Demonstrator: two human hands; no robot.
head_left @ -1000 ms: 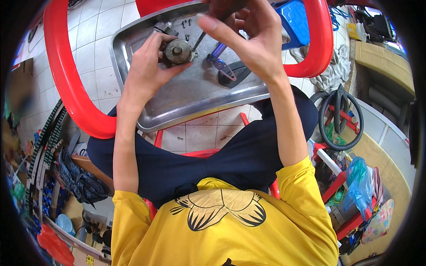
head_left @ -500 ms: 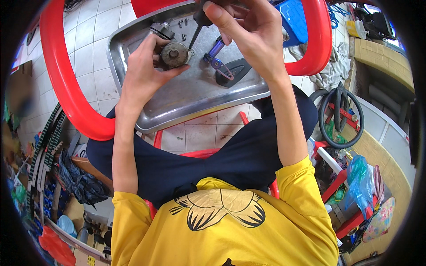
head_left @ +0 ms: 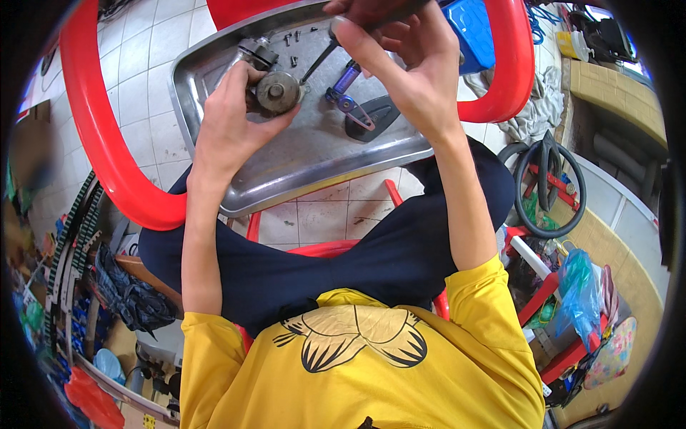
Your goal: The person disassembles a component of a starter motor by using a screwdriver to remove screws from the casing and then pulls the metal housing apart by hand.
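Observation:
My left hand (head_left: pixel 232 125) grips a round, dull metal part (head_left: pixel 277 91) over the steel tray (head_left: pixel 300 179). My right hand (head_left: pixel 418 89) holds a dark-handled screwdriver (head_left: pixel 320 59), its thin tip at the part's right edge; the handle runs out of the top. A second metal housing (head_left: pixel 256 53) lies just above my left fingers. Several small screws (head_left: pixel 294 61) lie farther back. Below my right fingers are a purple tool (head_left: pixel 342 97) with a loop and a dark flat pointed piece (head_left: pixel 379 118).
A red plastic chair (head_left: pixel 114 164) surrounds the tray. Beyond it are a blue plastic box (head_left: pixel 464 39), a grey cloth (head_left: pixel 532 104) and black tubes (head_left: pixel 554 222) at right. Plastic bags (head_left: pixel 575 293) and clutter line both sides; my crossed legs are below the tray.
The round part and my left hand have shifted slightly left and down, along with the tray. The screwdriver tip follows the part's edge, and my right hand has moved a little.

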